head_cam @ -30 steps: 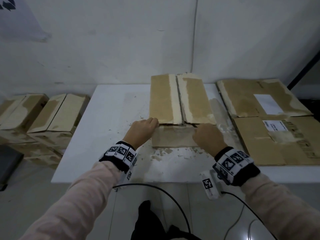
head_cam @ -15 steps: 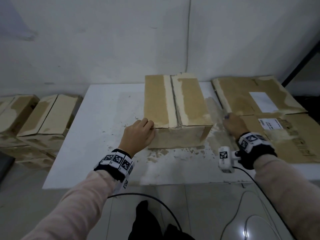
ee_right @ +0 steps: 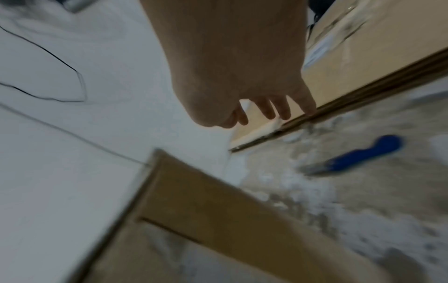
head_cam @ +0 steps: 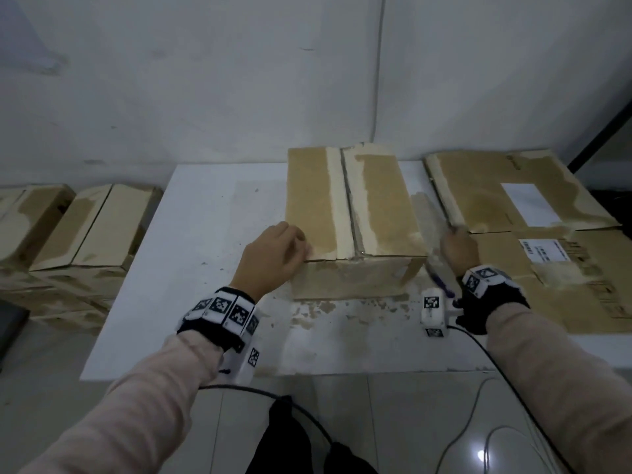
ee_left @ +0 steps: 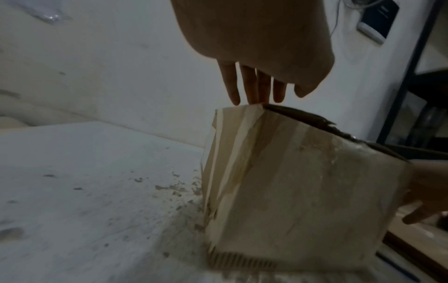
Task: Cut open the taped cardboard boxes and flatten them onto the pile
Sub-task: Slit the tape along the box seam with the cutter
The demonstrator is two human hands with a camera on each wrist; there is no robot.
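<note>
Far left, beside the bench (head_cam: 191, 241), closed cardboard boxes (head_cam: 89, 227) sit stacked on the floor. The left hand (head_cam: 272, 258) rests with straight, relaxed fingers (ee_left: 252, 88) on the near left corner of the box (head_cam: 352, 206) that stands in the middle of the bench; it grasps nothing, the fingertips just touching the top edge. The box is upright, its two top flaps closed along a central seam, with pale strips where tape ran along it. Torn bits of cardboard and tape residue speckle the bench around its near side. Just right of the box, a blue-handled cutter (ee_right: 358, 157) lies on the bench, close to the right wrist and not held. The right hand (head_cam: 458, 246) hovers between the box and the pile, fingers (ee_right: 283, 107) extended downward and loose, empty, their tips at the edge of the flattened cardboard. The pile of flattened boxes (head_cam: 513, 206) covers the right end of the bench, white labels showing on top.
</note>
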